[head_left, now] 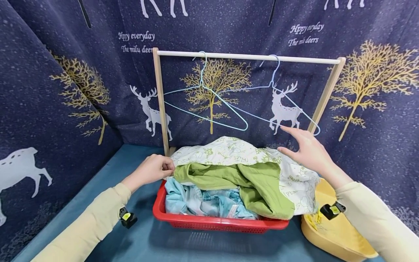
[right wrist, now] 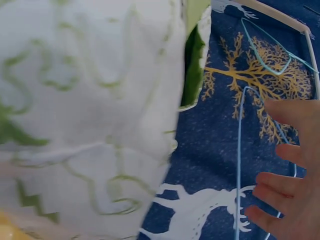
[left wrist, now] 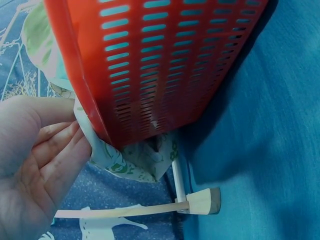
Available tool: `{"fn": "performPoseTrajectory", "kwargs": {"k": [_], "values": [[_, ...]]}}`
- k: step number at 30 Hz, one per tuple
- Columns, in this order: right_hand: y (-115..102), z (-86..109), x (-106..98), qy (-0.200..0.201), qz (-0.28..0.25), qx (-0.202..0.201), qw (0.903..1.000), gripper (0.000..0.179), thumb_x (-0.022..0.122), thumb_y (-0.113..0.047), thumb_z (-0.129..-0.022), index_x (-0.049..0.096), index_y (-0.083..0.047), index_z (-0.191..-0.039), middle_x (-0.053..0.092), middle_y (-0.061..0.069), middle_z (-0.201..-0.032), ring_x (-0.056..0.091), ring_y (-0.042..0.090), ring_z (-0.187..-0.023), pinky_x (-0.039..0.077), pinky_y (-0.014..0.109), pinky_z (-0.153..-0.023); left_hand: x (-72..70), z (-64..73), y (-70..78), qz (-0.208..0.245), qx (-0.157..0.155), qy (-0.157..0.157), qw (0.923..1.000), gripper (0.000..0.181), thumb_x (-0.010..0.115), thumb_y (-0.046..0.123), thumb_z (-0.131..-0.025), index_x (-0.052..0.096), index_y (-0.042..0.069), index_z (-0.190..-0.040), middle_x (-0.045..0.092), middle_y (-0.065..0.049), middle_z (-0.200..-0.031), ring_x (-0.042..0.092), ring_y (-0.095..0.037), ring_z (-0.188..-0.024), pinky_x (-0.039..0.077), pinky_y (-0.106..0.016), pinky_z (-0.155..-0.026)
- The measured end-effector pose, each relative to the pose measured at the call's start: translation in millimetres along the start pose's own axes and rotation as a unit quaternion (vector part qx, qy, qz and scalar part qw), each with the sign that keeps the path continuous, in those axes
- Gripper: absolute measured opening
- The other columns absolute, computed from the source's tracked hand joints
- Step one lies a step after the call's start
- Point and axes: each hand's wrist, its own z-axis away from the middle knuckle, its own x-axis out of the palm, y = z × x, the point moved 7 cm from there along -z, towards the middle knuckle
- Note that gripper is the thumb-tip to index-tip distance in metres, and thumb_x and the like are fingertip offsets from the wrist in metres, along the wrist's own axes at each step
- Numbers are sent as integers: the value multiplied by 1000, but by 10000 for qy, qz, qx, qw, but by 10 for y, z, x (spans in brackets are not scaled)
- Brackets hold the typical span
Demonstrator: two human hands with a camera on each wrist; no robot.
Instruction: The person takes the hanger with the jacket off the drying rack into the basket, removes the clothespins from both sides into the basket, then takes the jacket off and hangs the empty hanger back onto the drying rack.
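Observation:
A zip jacket [head_left: 226, 149], white with green print outside and plain green inside, lies spread over the red basket [head_left: 219, 220]. At the basket's left end my left hand [head_left: 154, 169] pinches the jacket's edge between thumb and fingers; the left wrist view shows the pinched white cloth [left wrist: 115, 157] beside the basket wall. My right hand [head_left: 307, 151] is raised above the jacket's right part, fingers apart and holding nothing. Just behind it hangs a blue hanger [head_left: 296, 105] on the rack; the hand appears apart from it. Light blue clothing [head_left: 209, 203] shows under the jacket.
A wooden rack with a white rail [head_left: 242, 56] stands behind the basket and carries a second, pale blue hanger [head_left: 226, 103]. At the right, under my right forearm, sits a yellow tub [head_left: 343, 236] with small yellow items inside. A dark blue patterned curtain [head_left: 137, 116] hangs behind.

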Motion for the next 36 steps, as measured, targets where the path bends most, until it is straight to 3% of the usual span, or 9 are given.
{"fn": "performPoseTrajectory", "kwargs": {"k": [4,10,24,31,36], "values": [[85,78,88,-280,91,100,9995,69,68,-45,-91,44,-15,-148,49,21,-147,45,49,-131,39,69,-97,5,-6,2,-11,-6,2,10000,13,73,10,-83,73,22,-77,69,9,-71,57,0,-62,47,-23,-60],[210,173,190,-750,61,312,9967,69,62,-50,-94,42,-14,-149,46,24,-148,38,52,-134,34,72,-100,6,-10,-11,-36,-38,30,10000,13,74,11,-83,72,22,-77,68,9,-70,57,0,-62,46,-23,-59],[496,260,410,-1757,118,317,9839,68,59,-47,-96,45,0,-143,49,35,-140,48,56,-125,43,66,-95,-7,-2,-2,32,66,50,10000,15,73,9,-83,73,23,-76,69,9,-70,57,0,-62,45,-22,-58],[627,341,448,-2270,83,535,9724,71,55,-50,-97,46,4,-141,50,38,-136,50,57,-121,47,62,-89,-16,1,-1,44,65,70,9999,16,73,9,-83,73,23,-76,69,9,-70,58,0,-63,46,-22,-59],[718,414,492,-2765,55,767,9579,78,52,-54,-97,41,8,-143,51,39,-134,60,50,-112,51,56,-83,-16,1,3,67,39,34,10000,16,73,10,-84,73,23,-77,70,9,-72,59,0,-64,47,-23,-60]]}}
